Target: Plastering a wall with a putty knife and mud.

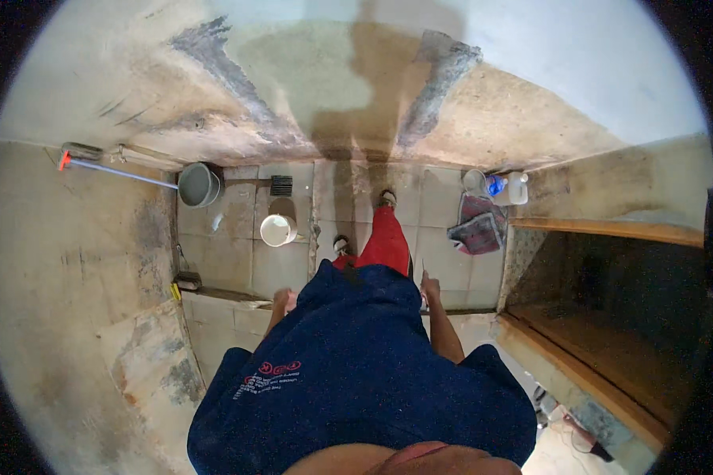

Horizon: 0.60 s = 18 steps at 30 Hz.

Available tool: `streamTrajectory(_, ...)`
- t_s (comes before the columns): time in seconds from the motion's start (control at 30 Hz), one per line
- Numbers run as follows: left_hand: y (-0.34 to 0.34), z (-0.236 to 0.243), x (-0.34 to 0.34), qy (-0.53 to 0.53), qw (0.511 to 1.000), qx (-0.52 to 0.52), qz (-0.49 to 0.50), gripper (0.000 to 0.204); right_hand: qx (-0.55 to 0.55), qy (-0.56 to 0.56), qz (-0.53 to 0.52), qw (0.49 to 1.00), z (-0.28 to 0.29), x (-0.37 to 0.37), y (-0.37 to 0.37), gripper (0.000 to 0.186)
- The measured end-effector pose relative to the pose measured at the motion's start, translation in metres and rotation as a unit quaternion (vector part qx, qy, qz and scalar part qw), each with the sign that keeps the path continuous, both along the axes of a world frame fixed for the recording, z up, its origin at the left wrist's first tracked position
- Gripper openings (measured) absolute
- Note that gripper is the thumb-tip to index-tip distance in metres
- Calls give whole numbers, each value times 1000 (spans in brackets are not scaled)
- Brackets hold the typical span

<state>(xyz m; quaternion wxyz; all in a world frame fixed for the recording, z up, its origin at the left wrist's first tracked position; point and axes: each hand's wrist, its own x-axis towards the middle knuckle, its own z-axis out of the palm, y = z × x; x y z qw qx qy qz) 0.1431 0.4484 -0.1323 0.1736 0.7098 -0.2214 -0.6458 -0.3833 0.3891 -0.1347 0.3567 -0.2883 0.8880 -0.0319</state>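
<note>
Beside the hips, on either side of the navy top point(356, 356), both hands are held low, apparently because the arms are simply hung down. The fingers of the left hand point(283, 300) look curled, but whether anything is gripped cannot be told; those of the right hand point(429, 290) are too small to be read, and a slim shape at their far tip could be a finger or a thin thing. Between the hands, the red trousers point(384, 235) are seen on the tiled floor point(230, 265). Beyond the left hand, and nearest to it, the cream pail point(276, 229) is set upright, its mouth up and its handle turned right, probably so that it can be lifted easily. Farther off, a dark brush point(281, 186) is laid flat, its handle pointed left toward a grey bucket point(199, 185), perhaps so that it cannot topple. Behind that bucket, a blue pole point(123, 170) is slanted against the left wall point(79, 261), seemingly for support. To the far right, a crumpled cloth point(477, 227) is spread near a pale jug point(516, 189) and a blue item point(495, 186); these seem to be grouped at the corner to be out from underfoot.
</note>
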Motion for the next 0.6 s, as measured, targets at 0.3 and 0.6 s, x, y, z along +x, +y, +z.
streamTrajectory(0.3, 18, -21, 54, -134, 902, -388, -135, 14, -273, -154, 49, 948, 34, 18, -78, 33)
streamTrajectory(0.6, -391, 180, -131, 143, 947, -285, -39, 53, -434, -339, 69, 832, 193, 99, -329, 24)
